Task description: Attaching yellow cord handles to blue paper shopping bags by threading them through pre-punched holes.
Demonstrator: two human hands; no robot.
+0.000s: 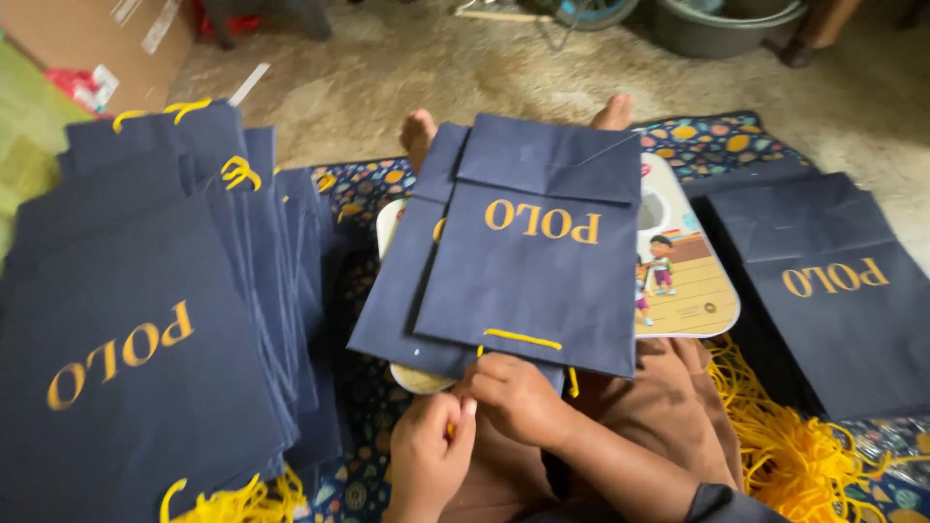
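Both hands' grips pinch the yellow cord (pixel 521 339) at the navy paper bag's (pixel 538 281) six-o'clock edge: left hand (pixel 426 455), right hand (pixel 518 397); bag stack (pixel 136 320) at nine o'clock.

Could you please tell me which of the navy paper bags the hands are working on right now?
The navy bag in the middle, lying on the lap, its yellow cord beside both hands; the left stack and right stack lie untouched.

A bag (pixel 528 266) lies on the lap tray (pixel 693 281), between bag stacks left (pixel 136 320) and right (pixel 823 291).
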